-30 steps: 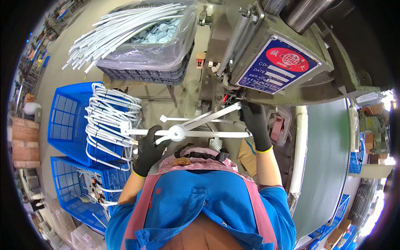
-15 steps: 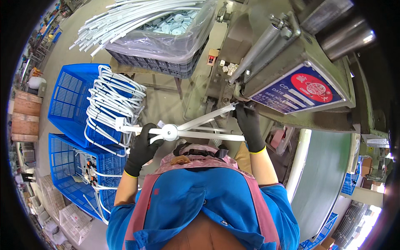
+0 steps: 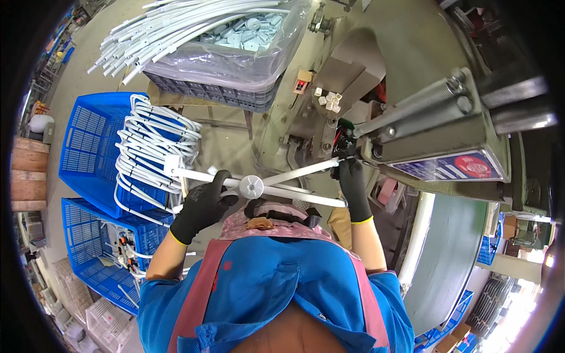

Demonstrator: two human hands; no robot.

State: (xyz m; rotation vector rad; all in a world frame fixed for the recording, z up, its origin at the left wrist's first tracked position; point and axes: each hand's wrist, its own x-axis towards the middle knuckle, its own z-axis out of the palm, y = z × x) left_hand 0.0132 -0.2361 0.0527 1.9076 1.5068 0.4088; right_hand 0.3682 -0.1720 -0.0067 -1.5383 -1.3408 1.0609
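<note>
Holds a white tubular frame point(image 3: 288, 193) level in front of the pink apron point(image 3: 232, 226) and blue shirt point(image 3: 256, 276), between the stacked crates at left and the grey-green machine point(image 3: 441, 126) at right. Closes the left hand point(image 3: 206, 206), in a black glove, around the frame just left of its round white hub point(image 3: 252, 187), with fingers curled together over the tube. Reaches with the right hand point(image 3: 353, 185), gloved alike, to the outer ends of the two tubes fanning out from the hub, right beside the machine. Cannot tell the exact closing of the right fingers, dark against dark metal. Has at the left an upper blue crate point(image 3: 88, 150) with bent white tubes point(image 3: 154, 150) heaped over its side, and below it a lower blue crate point(image 3: 88, 253) with more white pieces. Has beyond these a grey crate point(image 3: 212, 94) lined with clear plastic, holding pale flat parts point(image 3: 252, 36) under a bundle of long white tubes point(image 3: 156, 38), and near the machine a few small white blocks point(image 3: 331, 101)
</note>
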